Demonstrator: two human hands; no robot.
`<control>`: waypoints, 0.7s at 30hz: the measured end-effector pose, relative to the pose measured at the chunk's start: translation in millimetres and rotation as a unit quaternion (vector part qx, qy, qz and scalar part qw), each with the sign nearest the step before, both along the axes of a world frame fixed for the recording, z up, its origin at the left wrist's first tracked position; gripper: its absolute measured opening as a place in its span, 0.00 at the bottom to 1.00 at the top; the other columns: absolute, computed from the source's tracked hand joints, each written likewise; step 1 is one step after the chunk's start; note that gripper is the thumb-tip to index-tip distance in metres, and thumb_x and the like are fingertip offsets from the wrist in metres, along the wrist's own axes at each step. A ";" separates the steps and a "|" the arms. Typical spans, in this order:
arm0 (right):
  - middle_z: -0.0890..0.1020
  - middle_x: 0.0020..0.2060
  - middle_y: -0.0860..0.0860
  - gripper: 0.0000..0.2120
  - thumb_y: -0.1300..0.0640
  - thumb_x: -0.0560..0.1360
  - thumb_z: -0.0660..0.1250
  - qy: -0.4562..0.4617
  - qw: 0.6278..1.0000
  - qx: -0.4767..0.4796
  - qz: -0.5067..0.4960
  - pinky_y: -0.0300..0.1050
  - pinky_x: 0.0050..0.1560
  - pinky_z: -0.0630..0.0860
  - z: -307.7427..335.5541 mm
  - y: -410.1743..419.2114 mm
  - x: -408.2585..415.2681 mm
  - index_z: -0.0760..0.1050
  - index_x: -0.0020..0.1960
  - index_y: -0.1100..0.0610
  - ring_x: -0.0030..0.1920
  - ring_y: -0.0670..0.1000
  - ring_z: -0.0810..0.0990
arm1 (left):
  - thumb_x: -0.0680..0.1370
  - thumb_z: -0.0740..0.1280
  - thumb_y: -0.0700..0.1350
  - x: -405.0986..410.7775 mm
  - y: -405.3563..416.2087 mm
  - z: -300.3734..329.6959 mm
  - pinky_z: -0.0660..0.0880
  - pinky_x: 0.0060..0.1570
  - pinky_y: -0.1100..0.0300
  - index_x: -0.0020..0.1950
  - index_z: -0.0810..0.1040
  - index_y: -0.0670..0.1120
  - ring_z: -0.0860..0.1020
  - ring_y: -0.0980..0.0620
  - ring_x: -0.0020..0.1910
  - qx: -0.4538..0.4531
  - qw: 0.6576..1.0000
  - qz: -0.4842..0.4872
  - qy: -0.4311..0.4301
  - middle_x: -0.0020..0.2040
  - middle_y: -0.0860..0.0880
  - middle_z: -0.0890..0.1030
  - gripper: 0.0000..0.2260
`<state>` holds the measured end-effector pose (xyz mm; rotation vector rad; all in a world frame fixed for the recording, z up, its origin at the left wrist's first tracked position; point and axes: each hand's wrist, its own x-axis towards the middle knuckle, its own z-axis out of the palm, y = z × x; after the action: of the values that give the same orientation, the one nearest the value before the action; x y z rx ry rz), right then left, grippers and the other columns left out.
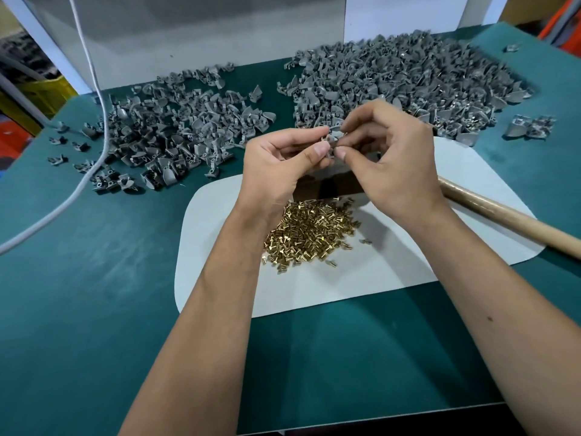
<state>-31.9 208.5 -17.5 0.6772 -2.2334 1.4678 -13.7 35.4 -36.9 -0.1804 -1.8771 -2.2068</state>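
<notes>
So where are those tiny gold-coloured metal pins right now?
In the head view, the heap of tiny gold-coloured metal pins lies on the white mat, mid-table, just below the left hand and right hand.

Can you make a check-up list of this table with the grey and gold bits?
Surface: green mat, white sheet lying on it.
Job's things: grey part held above the sheet; brass pins heaped on the sheet; left pile and right pile of grey parts behind.
Clutter: wooden stick at the right.
Hands: left hand and right hand both pinch the grey part.
Cables: white cable trails over the mat's left side.
Surroundings: white panel behind; yellow crate far left.
</notes>
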 end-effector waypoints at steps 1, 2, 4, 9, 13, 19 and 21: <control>0.85 0.39 0.45 0.11 0.64 0.71 0.75 -0.003 1.000 -0.004 -0.001 0.40 0.48 0.80 -0.4 0.3 -0.4 0.79 0.52 0.56 0.44 0.44 0.85 | 0.75 0.74 0.32 -0.3 -1.4 0.2 0.83 0.51 0.55 0.55 0.85 0.40 0.85 0.48 0.43 -0.001 1.000 -0.008 -0.004 0.48 0.40 0.87 0.10; 0.85 0.38 0.45 0.12 0.64 0.71 0.75 -0.005 1.000 -0.007 -0.001 0.41 0.48 0.80 -0.6 0.6 -0.6 0.79 0.52 0.56 0.44 0.44 0.85 | 0.75 0.74 0.32 -0.4 -2.4 0.1 0.83 0.52 0.55 0.56 0.85 0.40 0.86 0.48 0.43 -0.002 1.000 -0.015 -0.007 0.48 0.40 0.87 0.11; 0.86 0.38 0.45 0.11 0.64 0.71 0.75 -0.004 1.000 -0.011 -0.001 0.42 0.49 0.80 -1.0 0.3 -1.0 0.79 0.51 0.56 0.44 0.44 0.85 | 0.75 0.74 0.31 -0.6 -3.5 0.9 0.83 0.52 0.57 0.57 0.85 0.40 0.86 0.48 0.43 -0.003 1.000 -0.022 -0.009 0.48 0.40 0.87 0.13; 0.86 0.38 0.46 0.11 0.62 0.71 0.75 0.000 1.000 -0.025 -0.005 0.46 0.49 0.81 -1.6 1.6 -2.2 0.79 0.51 0.56 0.44 0.46 0.86 | 0.75 0.73 0.30 0.3 -2.5 1.9 0.83 0.50 0.60 0.59 0.84 0.39 0.85 0.51 0.42 -0.004 1.000 -0.030 -0.007 0.46 0.41 0.87 0.14; 0.86 0.38 0.46 0.11 0.63 0.70 0.75 0.002 1.000 -0.020 -0.004 0.46 0.50 0.82 -2.0 2.0 -1.9 0.79 0.51 0.56 0.44 0.45 0.86 | 0.75 0.72 0.30 1.4 -1.5 2.7 0.83 0.49 0.60 0.59 0.83 0.38 0.86 0.50 0.42 -0.006 1.000 -0.026 -0.015 0.46 0.42 0.87 0.14; 0.85 0.37 0.43 0.11 0.63 0.70 0.76 -0.001 1.000 -0.016 -0.009 0.45 0.50 0.82 -0.8 3.9 -2.6 0.79 0.49 0.54 0.44 0.44 0.86 | 0.76 0.72 0.29 1.7 1.4 4.6 0.83 0.50 0.60 0.59 0.83 0.38 0.85 0.48 0.44 -0.013 1.000 -0.014 -0.023 0.48 0.40 0.87 0.13; 0.85 0.37 0.43 0.11 0.63 0.70 0.76 0.000 1.000 -0.015 -0.012 0.42 0.50 0.81 -1.1 3.6 -2.0 0.79 0.48 0.53 0.44 0.43 0.86 | 0.76 0.72 0.29 2.0 2.0 4.7 0.83 0.49 0.61 0.59 0.84 0.39 0.85 0.48 0.44 -0.014 1.000 -0.013 -0.024 0.47 0.41 0.87 0.13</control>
<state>-33.9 212.1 -18.6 0.6384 -2.2079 1.4872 -11.6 37.5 -32.2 -0.1589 -1.9423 -2.2234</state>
